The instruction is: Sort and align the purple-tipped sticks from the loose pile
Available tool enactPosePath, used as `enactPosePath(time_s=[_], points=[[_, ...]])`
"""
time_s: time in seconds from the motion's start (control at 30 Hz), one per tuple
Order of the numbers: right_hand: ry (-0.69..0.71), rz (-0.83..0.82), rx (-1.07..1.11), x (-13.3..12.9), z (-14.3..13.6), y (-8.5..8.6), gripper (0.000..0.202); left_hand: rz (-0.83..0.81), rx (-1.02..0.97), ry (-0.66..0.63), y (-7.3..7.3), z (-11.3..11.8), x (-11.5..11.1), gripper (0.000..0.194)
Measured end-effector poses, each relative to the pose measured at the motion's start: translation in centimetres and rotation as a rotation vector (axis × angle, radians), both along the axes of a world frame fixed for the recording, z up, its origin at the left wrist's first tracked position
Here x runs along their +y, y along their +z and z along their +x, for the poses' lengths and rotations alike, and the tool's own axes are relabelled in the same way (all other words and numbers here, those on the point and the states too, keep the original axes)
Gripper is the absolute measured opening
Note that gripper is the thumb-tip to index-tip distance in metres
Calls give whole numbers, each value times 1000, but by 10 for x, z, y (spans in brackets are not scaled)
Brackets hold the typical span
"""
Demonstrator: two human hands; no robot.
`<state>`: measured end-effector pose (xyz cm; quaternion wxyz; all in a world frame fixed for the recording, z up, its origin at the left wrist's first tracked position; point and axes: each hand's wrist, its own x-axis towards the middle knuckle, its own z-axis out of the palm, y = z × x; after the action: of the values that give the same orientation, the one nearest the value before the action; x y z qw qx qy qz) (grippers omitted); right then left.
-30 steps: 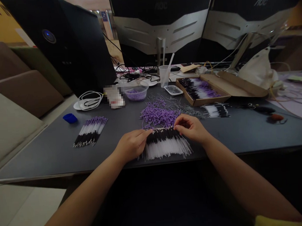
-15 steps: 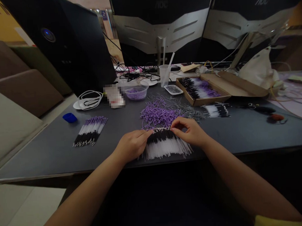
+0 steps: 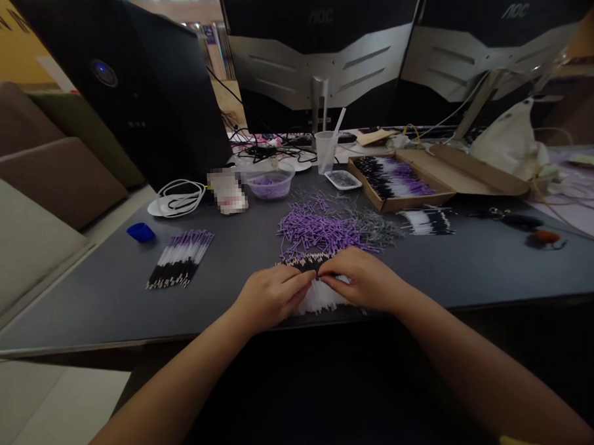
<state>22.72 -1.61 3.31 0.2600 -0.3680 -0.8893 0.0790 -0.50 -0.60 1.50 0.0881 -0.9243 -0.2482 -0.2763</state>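
Observation:
A row of black-and-clear sticks with light metallic tips lies at the desk's front edge, tips pointing away from me. My left hand rests over its left part, fingers pressed together at the black section. From the right, my right hand meets it there, thumb and index finger pinched close to the left fingertips. What sits between the fingertips is too small to make out. Just beyond the row is a loose pile of purple pieces, with thin grey pieces to its right.
Purple-ended sticks and a blue object lie at left. Behind are a clear bowl, a plastic cup, a small tray and a cardboard box of sticks. More white-and-black sticks lie right.
Both hands have come together over the row's black section. The right hand moved left and nearer to me from the row's far right tips; the left shifted slightly right and nearer. The view shifted slightly.

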Motion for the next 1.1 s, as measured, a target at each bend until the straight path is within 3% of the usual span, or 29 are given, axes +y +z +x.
enactPosePath(time_s=[0.13, 0.33, 0.4, 0.53, 0.63, 0.77, 0.9, 1.1], points=[[-11, -29, -34, -2, -3, -1, 13, 0, 22, -20, 1, 0, 1, 22], [-82, -92, 19, -1, 9, 8, 13, -151, -239, 86, 18, -11, 11, 13], [-81, -136, 64, -2, 11, 13, 12, -330, -391, 100, 22, -14, 14, 9], [-35, -242, 121, -5, 8, 16, 11, -865, -727, 40, 20, -15, 19, 10], [-9, -309, 148, -7, 2, 14, 9, -1082, -953, 38, 14, -8, 19, 14], [10, -375, 186, -9, -4, 11, 8, -1093, -1161, 41, 11, -1, 16, 22], [33, -371, 197, -11, -4, 12, 10, -999, -1174, 48, 16, -2, 14, 18], [4, -292, 236, -1, 14, 13, 11, -817, -1088, 175, 44, -29, 24, 19]])
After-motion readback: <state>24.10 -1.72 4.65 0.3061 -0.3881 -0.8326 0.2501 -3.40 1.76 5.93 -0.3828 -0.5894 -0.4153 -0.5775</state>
